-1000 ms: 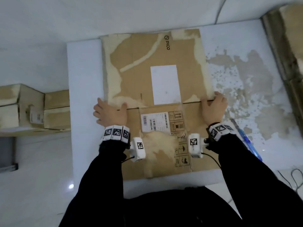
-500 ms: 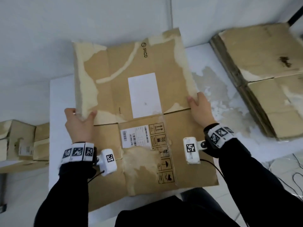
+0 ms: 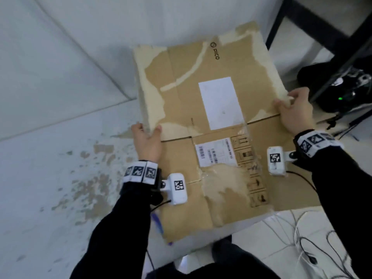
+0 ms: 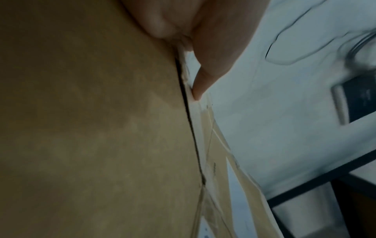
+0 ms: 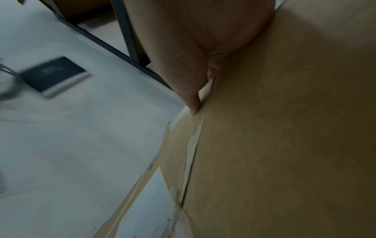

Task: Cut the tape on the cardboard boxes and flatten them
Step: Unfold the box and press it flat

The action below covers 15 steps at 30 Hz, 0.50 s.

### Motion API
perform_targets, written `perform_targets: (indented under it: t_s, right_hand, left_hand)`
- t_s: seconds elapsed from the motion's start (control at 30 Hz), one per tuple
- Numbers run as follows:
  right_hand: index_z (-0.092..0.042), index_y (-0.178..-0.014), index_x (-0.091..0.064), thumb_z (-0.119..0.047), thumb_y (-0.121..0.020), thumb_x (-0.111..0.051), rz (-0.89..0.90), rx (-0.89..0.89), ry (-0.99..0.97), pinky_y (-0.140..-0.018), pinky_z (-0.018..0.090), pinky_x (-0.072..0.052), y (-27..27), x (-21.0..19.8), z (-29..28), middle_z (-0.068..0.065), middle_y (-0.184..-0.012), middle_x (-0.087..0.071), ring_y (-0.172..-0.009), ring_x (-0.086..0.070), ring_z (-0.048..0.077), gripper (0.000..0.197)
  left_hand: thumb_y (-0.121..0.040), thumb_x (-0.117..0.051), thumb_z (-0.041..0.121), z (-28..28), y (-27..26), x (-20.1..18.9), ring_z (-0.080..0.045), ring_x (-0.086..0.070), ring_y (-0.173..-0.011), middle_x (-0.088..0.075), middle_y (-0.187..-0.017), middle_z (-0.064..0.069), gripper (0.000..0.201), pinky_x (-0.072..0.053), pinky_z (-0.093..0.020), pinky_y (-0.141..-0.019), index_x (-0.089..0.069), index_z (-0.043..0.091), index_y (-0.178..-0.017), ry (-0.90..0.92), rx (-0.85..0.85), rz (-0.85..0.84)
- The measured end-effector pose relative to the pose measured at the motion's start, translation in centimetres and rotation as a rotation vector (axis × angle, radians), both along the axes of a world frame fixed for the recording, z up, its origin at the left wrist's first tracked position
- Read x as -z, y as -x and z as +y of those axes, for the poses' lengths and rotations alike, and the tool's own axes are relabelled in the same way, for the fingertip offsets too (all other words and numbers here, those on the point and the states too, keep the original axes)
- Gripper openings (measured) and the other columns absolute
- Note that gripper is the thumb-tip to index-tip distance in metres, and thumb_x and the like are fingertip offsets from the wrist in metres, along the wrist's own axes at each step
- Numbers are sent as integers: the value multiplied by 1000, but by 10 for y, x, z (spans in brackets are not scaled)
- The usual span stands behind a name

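A flattened brown cardboard box (image 3: 201, 101), with a white label and a shipping sticker, is held up off the white table (image 3: 50, 178), half over its right edge. My left hand (image 3: 147, 137) grips its left edge at the fold line, thumb on top. At the same fold, my right hand (image 3: 291, 109) grips the right edge. In the left wrist view a fingertip (image 4: 200, 91) presses the cardboard (image 4: 91, 128) edge. The right wrist view shows a fingertip (image 5: 193, 106) pinching the cardboard (image 5: 284, 145) edge.
The table top has worn brown patches (image 3: 90, 182). A blue-purple pen-like tool (image 3: 158, 222) lies under the box's near left corner. A black metal frame (image 3: 322, 37) and black gear (image 3: 342, 85) stand to the right. Cables (image 3: 312, 238) lie on the tiled floor.
Both hands lifted the flattened box off the table and carried it to the right. My view swung right too, so the stack of flattened boxes left the frame.
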State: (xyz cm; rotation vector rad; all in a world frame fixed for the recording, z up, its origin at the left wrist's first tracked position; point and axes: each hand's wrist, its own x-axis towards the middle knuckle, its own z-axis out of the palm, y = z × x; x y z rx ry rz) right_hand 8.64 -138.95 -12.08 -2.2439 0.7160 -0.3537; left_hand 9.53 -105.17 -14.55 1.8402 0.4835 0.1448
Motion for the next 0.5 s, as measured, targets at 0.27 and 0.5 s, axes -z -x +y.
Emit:
perform_targets:
  t_s: [0.27, 0.5]
  right_hand:
    - [-9, -131, -45, -22, -88, -54, 387, -195, 223, -109, 44, -28, -32, 55, -98, 20, -143, -34, -132, -31, 36, 45]
    - [-33, -150, 1, -80, -70, -51, 792, -443, 149, -102, 74, 0, -8, 84, -68, 10, -156, 23, -141, 24, 37, 107]
  left_hand:
    - [-95, -53, 15, -115, -41, 57, -25, -50, -106, -48, -113, -11, 37, -33, -22, -81, -39, 0, -125, 14, 26, 256]
    - [-84, -66, 24, -130, -35, 69, -34, -33, -131, -28, -142, -18, 62, -35, -35, -105, -36, 14, -137, -322, 216, 228]
